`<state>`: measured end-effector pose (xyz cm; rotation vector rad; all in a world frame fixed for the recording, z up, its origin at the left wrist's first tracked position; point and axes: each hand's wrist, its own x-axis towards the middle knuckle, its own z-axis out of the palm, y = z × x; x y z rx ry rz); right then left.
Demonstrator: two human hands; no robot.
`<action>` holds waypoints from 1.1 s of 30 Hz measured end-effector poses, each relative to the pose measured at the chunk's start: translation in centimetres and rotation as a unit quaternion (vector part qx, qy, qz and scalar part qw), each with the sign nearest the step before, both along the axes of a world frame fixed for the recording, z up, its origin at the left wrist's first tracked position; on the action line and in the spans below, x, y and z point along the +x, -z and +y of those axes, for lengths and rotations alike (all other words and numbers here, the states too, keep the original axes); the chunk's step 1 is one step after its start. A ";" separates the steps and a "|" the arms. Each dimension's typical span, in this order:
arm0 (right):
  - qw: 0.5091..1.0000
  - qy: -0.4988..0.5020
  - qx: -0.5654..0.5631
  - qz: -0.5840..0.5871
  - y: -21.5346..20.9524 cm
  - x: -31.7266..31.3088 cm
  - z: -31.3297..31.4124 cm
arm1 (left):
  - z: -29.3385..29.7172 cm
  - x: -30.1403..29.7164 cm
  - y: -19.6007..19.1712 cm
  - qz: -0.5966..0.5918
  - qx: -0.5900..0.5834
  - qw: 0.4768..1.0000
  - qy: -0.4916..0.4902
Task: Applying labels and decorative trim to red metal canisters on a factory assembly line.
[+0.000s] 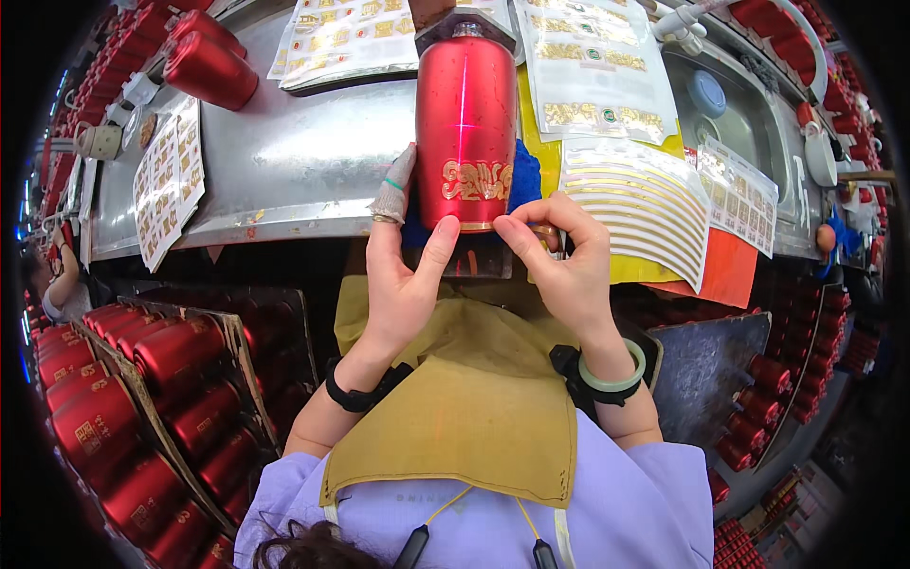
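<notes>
A red metal bottle [466, 128] lies lengthwise on the steel workbench [294, 152], its base toward the person, resting on a blue cloth [524, 182] with a gold emblem decal [476, 179] near the lower end. The left hand [403, 275] steadies the bottle from about eight o'clock — thumb pressed against its base, the forefinger in a grey fingertip cot [393, 190] lying along its left side. The right hand [567, 256], at four o'clock of the bottle, pinches thumb and forefinger together on what seems to be a thin gold strip decal, though it is too small to make out clearly.

Sheets of gold decals [649, 204] lie at three o'clock, more sheets [346, 38] at eleven, and trays of finished red bottles [142, 389] sit low at seven o'clock.

The risks here, as I judge them: the round bottle could roll on the cloth if the left thumb eases — skewing the placement. The strip could also fold on itself or stick crooked if it touches down unevenly.
</notes>
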<state>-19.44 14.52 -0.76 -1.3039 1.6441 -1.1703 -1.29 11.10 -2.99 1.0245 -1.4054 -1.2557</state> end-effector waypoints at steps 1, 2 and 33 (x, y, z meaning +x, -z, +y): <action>1.000 0.000 0.000 0.000 0.0 0.0 0.0 | 0.0 0.0 0.0 0.000 0.000 1.000 0.000; 1.000 -0.001 -0.013 0.000 -0.1 0.1 0.0 | 0.0 0.1 0.0 -0.003 0.000 1.000 0.002; 0.999 -0.005 -0.039 0.017 -0.2 0.0 -0.1 | -0.7 0.8 -0.4 -0.323 -0.436 0.839 -0.048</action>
